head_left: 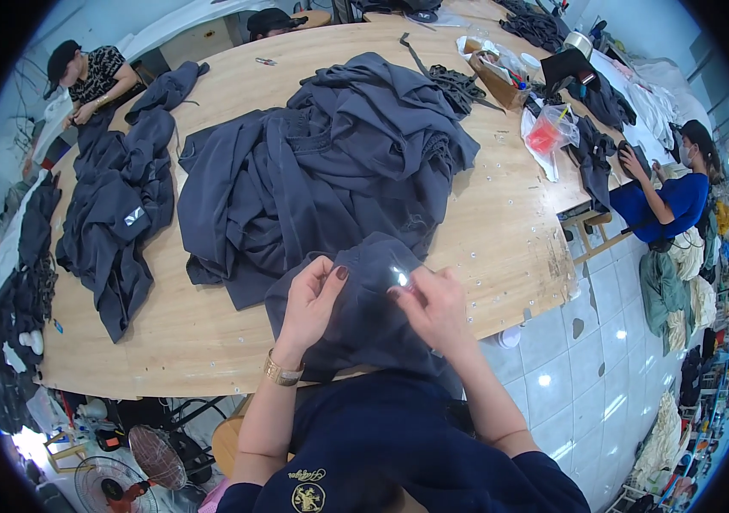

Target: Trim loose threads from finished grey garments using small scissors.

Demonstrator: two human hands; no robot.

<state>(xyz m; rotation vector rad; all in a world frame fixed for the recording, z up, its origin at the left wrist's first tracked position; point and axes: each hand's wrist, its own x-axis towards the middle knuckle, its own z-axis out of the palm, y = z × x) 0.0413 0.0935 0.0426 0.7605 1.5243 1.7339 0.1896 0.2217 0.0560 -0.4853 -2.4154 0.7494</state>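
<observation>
The left hand (313, 295) is pinching a dark garment (356, 316) at the counter (510, 256) — the right hand (434, 308) is touching it, its grip unclear.

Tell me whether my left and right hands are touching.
Apart: the head view shows dark grey fabric spanning a visible gap between the left hand and right hand.

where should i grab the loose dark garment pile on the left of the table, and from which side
The dark garment pile is probably best gripped at its tapered near end, coming from the near side with the left hand. That narrow end points toward the wearer over bare tabletop, while the far end lies by a co-worker's hands.
</observation>
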